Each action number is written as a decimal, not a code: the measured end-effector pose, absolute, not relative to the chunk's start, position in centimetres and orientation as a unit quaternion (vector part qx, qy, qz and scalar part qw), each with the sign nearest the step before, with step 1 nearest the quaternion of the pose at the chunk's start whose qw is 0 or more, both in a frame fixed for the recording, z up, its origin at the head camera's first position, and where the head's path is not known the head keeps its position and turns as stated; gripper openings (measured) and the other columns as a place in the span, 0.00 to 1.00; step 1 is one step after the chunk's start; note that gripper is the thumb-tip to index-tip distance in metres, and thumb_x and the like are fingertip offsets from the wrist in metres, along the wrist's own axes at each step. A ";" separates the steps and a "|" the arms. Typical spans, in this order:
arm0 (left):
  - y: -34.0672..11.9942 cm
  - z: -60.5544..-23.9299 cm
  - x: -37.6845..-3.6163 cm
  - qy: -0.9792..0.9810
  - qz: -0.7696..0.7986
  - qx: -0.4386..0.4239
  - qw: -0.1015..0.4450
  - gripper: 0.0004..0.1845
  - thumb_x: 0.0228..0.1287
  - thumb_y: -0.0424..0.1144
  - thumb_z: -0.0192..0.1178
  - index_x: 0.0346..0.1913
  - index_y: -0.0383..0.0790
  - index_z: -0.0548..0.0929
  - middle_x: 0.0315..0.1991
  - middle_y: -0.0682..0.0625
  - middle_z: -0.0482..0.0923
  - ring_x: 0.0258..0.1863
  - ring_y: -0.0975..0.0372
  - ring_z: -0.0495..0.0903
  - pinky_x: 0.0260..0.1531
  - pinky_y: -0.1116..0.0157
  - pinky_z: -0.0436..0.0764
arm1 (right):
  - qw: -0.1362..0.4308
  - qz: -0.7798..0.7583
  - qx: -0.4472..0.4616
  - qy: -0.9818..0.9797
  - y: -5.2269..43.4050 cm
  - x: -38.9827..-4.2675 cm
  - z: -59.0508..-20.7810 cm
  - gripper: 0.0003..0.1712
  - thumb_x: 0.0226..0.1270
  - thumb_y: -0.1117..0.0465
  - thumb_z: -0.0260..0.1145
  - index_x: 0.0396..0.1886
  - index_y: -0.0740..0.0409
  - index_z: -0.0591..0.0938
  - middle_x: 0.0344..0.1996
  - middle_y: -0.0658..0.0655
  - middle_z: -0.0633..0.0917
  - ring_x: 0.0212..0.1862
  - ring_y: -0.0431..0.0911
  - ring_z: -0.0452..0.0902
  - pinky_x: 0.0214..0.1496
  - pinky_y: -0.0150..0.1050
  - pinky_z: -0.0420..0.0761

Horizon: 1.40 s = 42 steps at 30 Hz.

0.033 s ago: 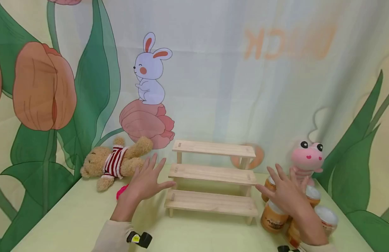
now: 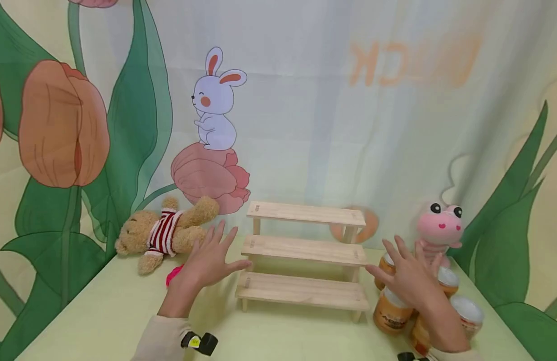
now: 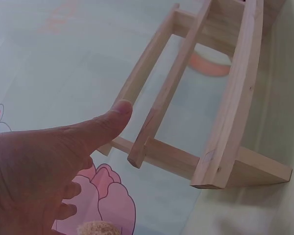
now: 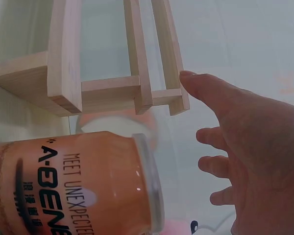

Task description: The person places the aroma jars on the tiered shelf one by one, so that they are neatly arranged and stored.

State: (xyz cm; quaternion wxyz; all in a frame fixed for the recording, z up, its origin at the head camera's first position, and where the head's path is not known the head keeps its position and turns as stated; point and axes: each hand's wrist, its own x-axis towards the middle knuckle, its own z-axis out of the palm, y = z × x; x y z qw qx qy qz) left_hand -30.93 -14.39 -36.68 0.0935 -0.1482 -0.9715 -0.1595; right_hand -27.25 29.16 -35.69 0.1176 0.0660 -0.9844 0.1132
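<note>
Between both hands, wooden step shelf [image 2: 303, 255], long axis crosswise; left hand [image 2: 209, 261] nearer, right hand [image 2: 406, 281] over jars [image 2: 392, 311]; fingers spread wide, holding nothing.

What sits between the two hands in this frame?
In the head view, the three-tier wooden shelf stands between the left hand and the right hand; both hands are spread open at its ends, gripping nothing.

Nothing has visibly changed: both hands hover exactly as before beside the wooden shelf [image 2: 303, 255]
</note>
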 end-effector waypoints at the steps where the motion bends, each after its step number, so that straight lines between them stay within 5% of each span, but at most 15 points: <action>1: -14.4 -36.7 -30.9 -0.971 -0.161 -0.148 0.094 0.53 0.61 0.69 0.60 0.79 0.40 0.56 0.78 0.34 0.42 0.76 0.38 0.42 0.66 0.31 0.44 | 0.118 0.114 0.066 -0.984 29.2 -27.3 -35.6 0.55 0.66 0.24 0.52 0.77 0.62 0.61 0.75 0.73 0.53 0.72 0.79 0.32 0.58 0.78 0.20; 12: -14.0 -37.2 -31.2 -0.970 -0.168 -0.150 0.088 0.52 0.62 0.68 0.59 0.79 0.39 0.55 0.78 0.33 0.42 0.76 0.37 0.42 0.66 0.32 0.46 | 0.116 0.118 0.064 -0.984 29.4 -27.4 -35.5 0.56 0.66 0.24 0.52 0.77 0.62 0.60 0.75 0.73 0.52 0.73 0.77 0.32 0.57 0.81 0.23; 19: -14.3 -38.4 -32.6 -0.926 -0.344 -0.138 0.079 0.51 0.67 0.62 0.60 0.80 0.38 0.49 0.79 0.35 0.41 0.76 0.41 0.45 0.68 0.38 0.54 | 0.120 0.147 0.071 -0.979 30.2 -27.4 -35.5 0.55 0.67 0.26 0.54 0.77 0.63 0.59 0.75 0.73 0.53 0.73 0.77 0.31 0.60 0.79 0.25; 26: -14.6 -40.3 -33.7 -0.859 -0.471 -0.127 0.153 0.45 0.68 0.53 0.64 0.79 0.42 0.54 0.77 0.41 0.54 0.75 0.46 0.54 0.68 0.46 0.61 | 0.104 0.185 0.075 -0.974 31.3 -27.3 -35.5 0.54 0.68 0.30 0.56 0.76 0.67 0.58 0.74 0.76 0.53 0.73 0.76 0.35 0.62 0.79 0.37; 35: -13.4 -41.3 -34.6 -0.777 -0.592 -0.136 0.166 0.40 0.66 0.44 0.68 0.76 0.40 0.63 0.74 0.43 0.61 0.71 0.46 0.64 0.64 0.52 0.69 | 0.076 0.218 0.114 -0.966 32.5 -26.9 -35.1 0.52 0.71 0.37 0.61 0.74 0.75 0.58 0.69 0.80 0.61 0.68 0.76 0.57 0.60 0.73 0.61; 39: -12.7 -42.0 -34.6 -0.759 -0.623 -0.130 0.139 0.37 0.65 0.40 0.69 0.74 0.40 0.67 0.73 0.42 0.63 0.69 0.45 0.66 0.61 0.53 0.72 | 0.082 0.253 0.145 -0.953 33.5 -26.8 -35.4 0.33 0.71 0.42 0.64 0.59 0.66 0.72 0.57 0.72 0.74 0.58 0.66 0.71 0.54 0.62 0.73; 42: -12.4 -42.4 -34.6 -0.745 -0.643 -0.126 0.124 0.35 0.63 0.38 0.70 0.73 0.42 0.70 0.71 0.41 0.66 0.68 0.45 0.68 0.59 0.54 0.74 | 0.063 0.278 0.155 -0.946 35.3 -26.2 -35.4 0.29 0.73 0.47 0.64 0.62 0.63 0.70 0.59 0.72 0.71 0.59 0.68 0.70 0.52 0.62 0.73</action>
